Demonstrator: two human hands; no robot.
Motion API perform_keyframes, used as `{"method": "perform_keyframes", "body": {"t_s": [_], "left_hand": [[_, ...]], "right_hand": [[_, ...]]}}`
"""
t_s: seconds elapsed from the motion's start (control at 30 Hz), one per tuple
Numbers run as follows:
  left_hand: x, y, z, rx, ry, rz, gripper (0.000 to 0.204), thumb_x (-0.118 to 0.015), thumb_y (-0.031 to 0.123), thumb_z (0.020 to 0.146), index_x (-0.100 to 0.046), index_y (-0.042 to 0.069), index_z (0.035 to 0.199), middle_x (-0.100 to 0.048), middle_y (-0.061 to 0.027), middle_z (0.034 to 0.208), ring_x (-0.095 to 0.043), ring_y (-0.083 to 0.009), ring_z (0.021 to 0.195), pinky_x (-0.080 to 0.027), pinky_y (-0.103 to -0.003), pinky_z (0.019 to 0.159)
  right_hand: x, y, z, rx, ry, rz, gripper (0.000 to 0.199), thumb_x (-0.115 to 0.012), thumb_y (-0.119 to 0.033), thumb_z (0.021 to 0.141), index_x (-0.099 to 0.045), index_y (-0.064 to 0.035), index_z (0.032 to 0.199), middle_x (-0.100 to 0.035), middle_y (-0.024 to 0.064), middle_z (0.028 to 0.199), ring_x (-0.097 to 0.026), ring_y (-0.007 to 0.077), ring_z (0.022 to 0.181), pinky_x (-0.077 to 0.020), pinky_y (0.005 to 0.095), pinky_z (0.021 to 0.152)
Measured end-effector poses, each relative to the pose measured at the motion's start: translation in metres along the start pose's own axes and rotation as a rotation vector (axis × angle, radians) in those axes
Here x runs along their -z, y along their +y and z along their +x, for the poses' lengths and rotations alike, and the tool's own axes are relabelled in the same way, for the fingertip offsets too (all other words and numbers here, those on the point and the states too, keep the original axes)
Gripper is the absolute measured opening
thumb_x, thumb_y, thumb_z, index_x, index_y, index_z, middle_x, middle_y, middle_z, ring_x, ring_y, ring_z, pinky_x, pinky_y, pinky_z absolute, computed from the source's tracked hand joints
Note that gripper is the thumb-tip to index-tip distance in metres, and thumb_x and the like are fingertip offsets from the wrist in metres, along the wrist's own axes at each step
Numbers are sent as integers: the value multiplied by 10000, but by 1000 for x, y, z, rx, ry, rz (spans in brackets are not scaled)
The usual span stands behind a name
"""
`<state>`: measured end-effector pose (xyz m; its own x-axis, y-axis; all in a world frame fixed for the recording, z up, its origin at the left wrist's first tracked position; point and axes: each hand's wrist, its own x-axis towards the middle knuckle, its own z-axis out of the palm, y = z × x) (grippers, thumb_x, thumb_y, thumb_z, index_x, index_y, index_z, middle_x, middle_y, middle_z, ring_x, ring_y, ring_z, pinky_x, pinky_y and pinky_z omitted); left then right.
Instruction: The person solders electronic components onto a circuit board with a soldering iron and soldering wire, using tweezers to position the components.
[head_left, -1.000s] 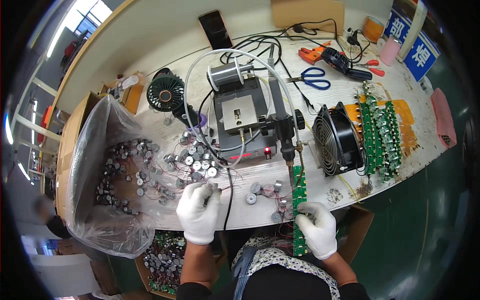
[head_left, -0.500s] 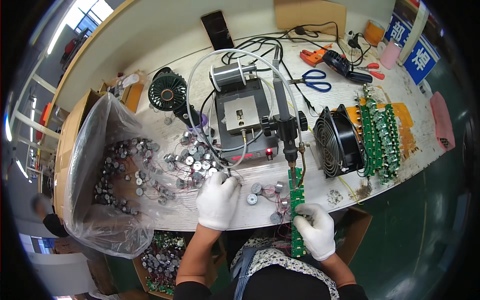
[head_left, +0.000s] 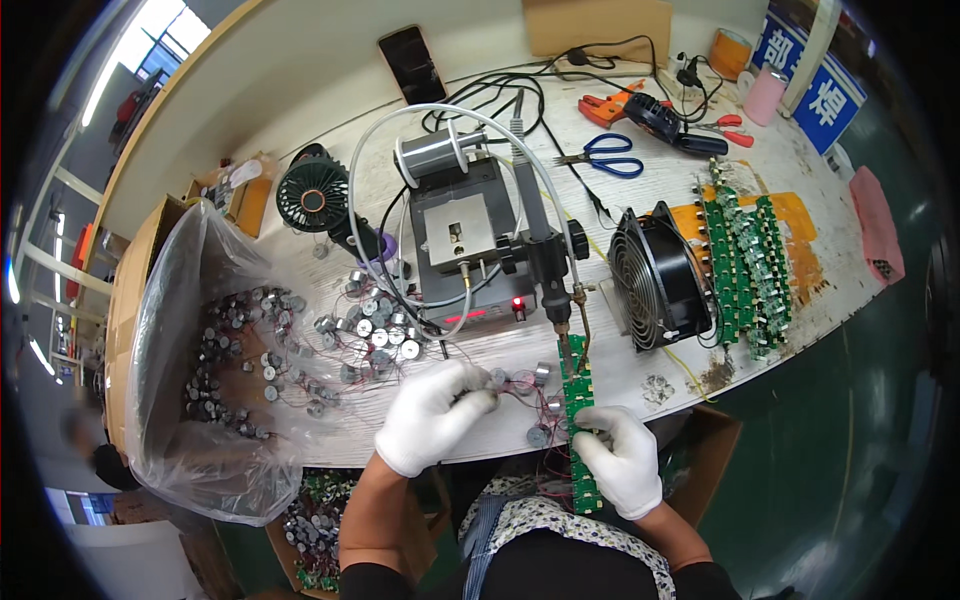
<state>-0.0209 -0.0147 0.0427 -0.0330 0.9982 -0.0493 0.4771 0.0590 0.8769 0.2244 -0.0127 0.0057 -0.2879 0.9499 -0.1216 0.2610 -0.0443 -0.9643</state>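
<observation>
My left hand (head_left: 432, 415), in a white glove, is pinched at a small round grey motor (head_left: 497, 378) near the front of the table; the fingers partly cover it. My right hand (head_left: 622, 462), gloved too, grips the edge of a long green circuit board (head_left: 582, 400) between thumb and fingers. The board's far end lies under the tip of a soldering iron (head_left: 562, 318) clamped in a stand. Several motors with thin red wires, one a grey motor (head_left: 539, 436), hang or lie along the board's left side.
A soldering machine (head_left: 462, 235) with a solder spool (head_left: 435, 155) stands behind. Loose motors (head_left: 380, 338) and a plastic-lined box (head_left: 150, 340) lie left. A black cooling fan (head_left: 655, 285), stacked boards (head_left: 735, 270) and scissors (head_left: 605, 157) are right. Cables cross the back.
My left hand has moved right and nearer, from the motor pile to the motors beside the board. My right hand keeps its grip on the board. The whole view has shifted slightly.
</observation>
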Motion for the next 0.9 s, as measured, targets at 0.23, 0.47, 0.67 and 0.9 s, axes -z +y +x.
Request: {"method": "perform_keyframes", "body": {"t_s": [0.23,0.47,0.67,0.9], "left_hand": [[-24,20,5,-136,-225,157,108,-655,103,782,-622,23,847,-604,-133,795,-614,-307,734,-488,-365,664],[-43,19,3,-183,-208,220,128,-664,158,760,-621,55,823,-584,-108,762,-604,-318,717,-488,-403,641],[-52,16,-1,-151,-79,56,86,-692,42,735,-626,16,784,-611,-110,761,-619,-242,690,-489,-327,621],[-61,14,-5,-26,5,-10,106,-694,79,763,-629,1,794,-611,-107,733,-596,-215,614,-473,-307,572]], "right_hand": [[0,-6,2,247,0,-135,360,-661,-15,772,-619,-12,1129,-625,153,902,-632,271,798,-502,319,721],[-2,-7,4,420,9,-207,394,-665,22,733,-620,-13,1124,-614,139,854,-621,265,726,-502,327,661],[-1,-6,5,412,3,-230,392,-667,25,731,-624,-9,1119,-618,147,858,-631,276,734,-507,332,669],[-2,-9,4,397,10,-183,411,-670,19,723,-613,-3,1129,-618,153,862,-627,279,725,-506,330,669]]}}
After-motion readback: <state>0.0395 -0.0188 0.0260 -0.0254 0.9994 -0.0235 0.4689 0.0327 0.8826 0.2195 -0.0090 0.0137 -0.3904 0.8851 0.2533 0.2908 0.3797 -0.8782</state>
